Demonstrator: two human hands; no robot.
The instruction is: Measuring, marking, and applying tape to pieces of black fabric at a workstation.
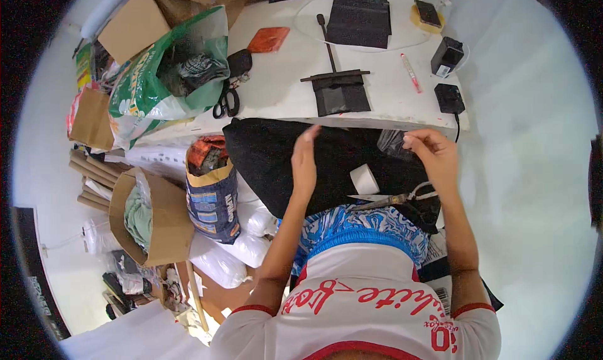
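Observation:
Across my lap lies a black cloth (267,165). My left hand (305,162) is held edge-on above it, fingers stretched out and nothing in it. At the right, my right hand (438,156) pinches the corner of a thin, see-through dark plastic piece (393,145) between thumb and fingertips. Between my hands, a white roll of tape (364,180) rests on the cloth. Scissors (382,201) lie nearer to me, over the cloth's near edge, their handles toward the right.
On the white table (276,99) ahead lie a black fabric pouch (341,97) with a strap, black sheets (359,22), a red marker (411,74), black scissors (226,101) and a power adapter (449,99). A green bag (182,68) and a cardboard box (157,228) crowd the left.

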